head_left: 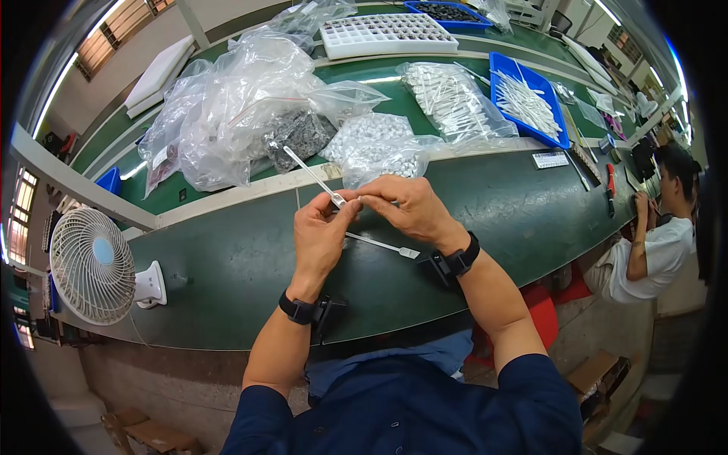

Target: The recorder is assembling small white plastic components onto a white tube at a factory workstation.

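My left hand point(318, 233) pinches a slim white plastic stick point(309, 172) with a wider section near my fingers; its thin end points up and away to the left. Close against it, my right hand point(413, 208) has thumb and forefinger pressed together at the near end of the stick. Whatever small piece sits between those right fingertips is too small and covered to make out. Below both hands, a second white stick point(385, 245) with a flat, wider end lies on the green table point(227, 258). Each wrist wears a black band.
Beyond my hands lie bags of white caps point(371, 140), grey parts point(299, 138) and white sticks point(449, 100). A blue tray point(497, 70) holds more sticks. A white fan point(95, 262) stands left. At right are a red-handled tool point(610, 188) and a seated person point(652, 254).
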A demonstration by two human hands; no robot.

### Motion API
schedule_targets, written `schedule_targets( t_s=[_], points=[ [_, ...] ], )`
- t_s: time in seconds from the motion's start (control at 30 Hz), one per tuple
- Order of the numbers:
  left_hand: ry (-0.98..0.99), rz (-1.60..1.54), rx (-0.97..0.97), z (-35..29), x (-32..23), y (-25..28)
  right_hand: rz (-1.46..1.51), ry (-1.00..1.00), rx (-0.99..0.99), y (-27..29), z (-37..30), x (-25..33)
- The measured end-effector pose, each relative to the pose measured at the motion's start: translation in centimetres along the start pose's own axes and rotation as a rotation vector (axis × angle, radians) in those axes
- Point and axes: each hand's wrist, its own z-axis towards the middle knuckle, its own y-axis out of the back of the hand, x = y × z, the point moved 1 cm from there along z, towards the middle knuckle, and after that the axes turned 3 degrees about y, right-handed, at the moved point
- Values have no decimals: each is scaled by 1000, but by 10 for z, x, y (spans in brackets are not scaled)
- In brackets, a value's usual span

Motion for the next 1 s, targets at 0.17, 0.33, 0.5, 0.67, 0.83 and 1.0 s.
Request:
schedule_targets(
  t_s=[0.17, 0.33, 0.5, 0.67, 0.83, 1.0],
  points=[
    [-4, -52, 5, 2, 1, 0, -50, 77, 6, -1, 0, -1],
    [26, -79, 17, 2, 3, 0, -61, 106, -28, -1, -4, -5],
    [57, -97, 67, 3, 2, 1, -95, 10, -64, -1, -5, -6],
    [67, -177, 62, 2, -5, -5, -59, -59, -96, 2, -5, -10],
    [58, -167, 92, 1, -5, -3, -132, -47, -112, 1, -4, -9],
    [64, -166, 99, 1, -7, -3, -148, 41, -141, 2, -4, -13]
  ],
)
